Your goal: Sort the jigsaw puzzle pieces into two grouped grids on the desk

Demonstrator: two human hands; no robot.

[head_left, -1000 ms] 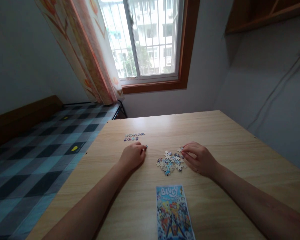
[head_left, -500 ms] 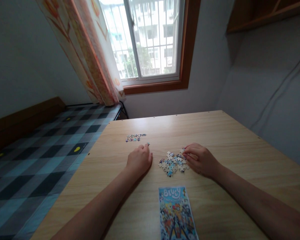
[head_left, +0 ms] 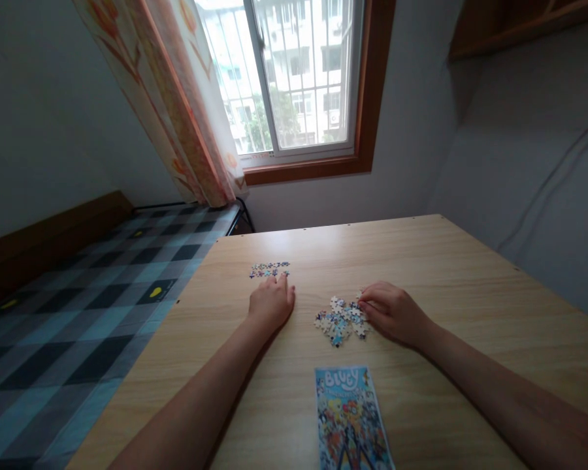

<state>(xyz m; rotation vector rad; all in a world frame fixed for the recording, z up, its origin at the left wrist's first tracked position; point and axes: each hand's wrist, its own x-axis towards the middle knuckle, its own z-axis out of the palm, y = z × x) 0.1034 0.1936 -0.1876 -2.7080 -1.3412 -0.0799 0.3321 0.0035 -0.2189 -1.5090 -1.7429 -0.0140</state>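
- Puzzle pieces [head_left: 340, 320] heap between my hands, picture card [head_left: 351, 418] near, bed [head_left: 85, 307] left.
- My right hand [head_left: 396, 314] is at the heap's right edge; whether pinching, I can't tell.
- My left hand [head_left: 269, 305], thumb apart, is at the far puzzle rows [head_left: 263, 269].

Place: a home, evidently a bedroom. Evidence: bed [head_left: 102, 313] at 8 o'clock, checked sheet in black, grey and teal; brown wooden board [head_left: 53, 241] along it at 9; tulip-print curtain [head_left: 171, 98] at 10–11; wood-framed window [head_left: 311, 85] at 12, with a multi-storey building [head_left: 332, 59] outside; wooden wall shelf [head_left: 519, 39] at 2, partly in frame; wood-grain table [head_left: 274, 385] at 6, jigsaw pieces [head_left: 340, 321] on it at 5.
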